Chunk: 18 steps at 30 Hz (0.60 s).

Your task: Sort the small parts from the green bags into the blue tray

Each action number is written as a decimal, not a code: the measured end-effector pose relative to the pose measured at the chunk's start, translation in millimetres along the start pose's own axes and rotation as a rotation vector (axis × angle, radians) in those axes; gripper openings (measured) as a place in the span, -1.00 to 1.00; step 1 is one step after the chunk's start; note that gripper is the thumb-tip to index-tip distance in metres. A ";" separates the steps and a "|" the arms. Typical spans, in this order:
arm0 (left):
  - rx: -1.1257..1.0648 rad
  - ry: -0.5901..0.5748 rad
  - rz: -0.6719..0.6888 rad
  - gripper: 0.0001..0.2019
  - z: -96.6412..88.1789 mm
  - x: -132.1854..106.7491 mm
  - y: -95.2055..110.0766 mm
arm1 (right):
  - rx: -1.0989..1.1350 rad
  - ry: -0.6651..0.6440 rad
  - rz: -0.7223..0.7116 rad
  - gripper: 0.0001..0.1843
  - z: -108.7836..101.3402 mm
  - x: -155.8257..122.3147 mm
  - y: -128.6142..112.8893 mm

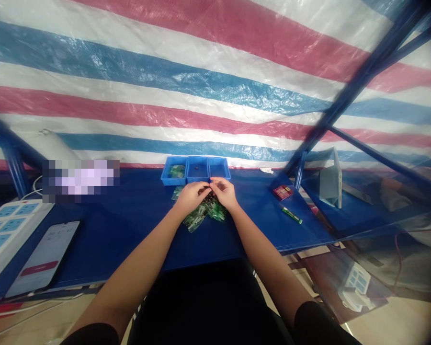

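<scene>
Striped sheet [215,93] hangs behind the blue table [122,230], and toward the far edge three bins stand in a row, just beyond my hands. More green packets lie in the left bin [173,182]; a dark speck shows in the middle bin [197,175]; the right bin [220,168] sits beside it. On the near side of the bins, spread below my fingers, is a pile [197,218] of small packets, green and clear, with darker bits among them.

My grip is drawn in to a narrow pinch on both sides: left hand [193,197] and right hand [223,192] come together over the far part of the pile, tips close to one another. Something tiny and dark seems to sit between them; I cannot tell what it is, or which hand has hold of it.

I judge this fine work, for fingertips rather than palms. One hand should steady while the other moves, pressing lightly, since the packets look thin and slick. Staying low makes sense: a dropped bit would fall only a little way, though it could get lost in the pile. My hands hide some packets, so tilting the wrists outward would help me see.
</scene>
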<state>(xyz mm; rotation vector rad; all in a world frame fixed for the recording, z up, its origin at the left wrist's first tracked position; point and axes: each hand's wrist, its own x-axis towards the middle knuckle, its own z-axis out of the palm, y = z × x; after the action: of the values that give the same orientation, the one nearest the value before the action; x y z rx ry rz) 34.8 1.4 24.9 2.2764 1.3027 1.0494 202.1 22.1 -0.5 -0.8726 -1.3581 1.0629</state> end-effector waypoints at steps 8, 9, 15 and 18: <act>-0.072 0.052 -0.033 -0.67 -6.9 -13.2 -8.4 | 0.072 -0.069 0.059 -0.51 1.7 -1.4 -1.6; -0.076 0.054 -0.033 -0.67 -6.2 -13.4 -8.7 | 0.087 -0.069 0.065 -0.50 1.1 -1.1 -2.0; -0.052 0.048 -0.026 -0.68 -6.0 -13.5 -6.1 | 0.099 -0.121 0.102 -0.42 -1.9 1.2 -3.3; -0.059 0.051 -0.021 -0.70 -7.5 -13.7 -3.1 | 0.100 -0.125 0.095 -0.42 -1.7 1.1 -3.4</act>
<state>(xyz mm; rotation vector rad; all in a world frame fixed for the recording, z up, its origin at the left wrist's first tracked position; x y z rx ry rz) 23.1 -9.1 22.1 2.2019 1.2955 1.1299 204.0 22.2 3.0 -0.8142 -1.3654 1.2658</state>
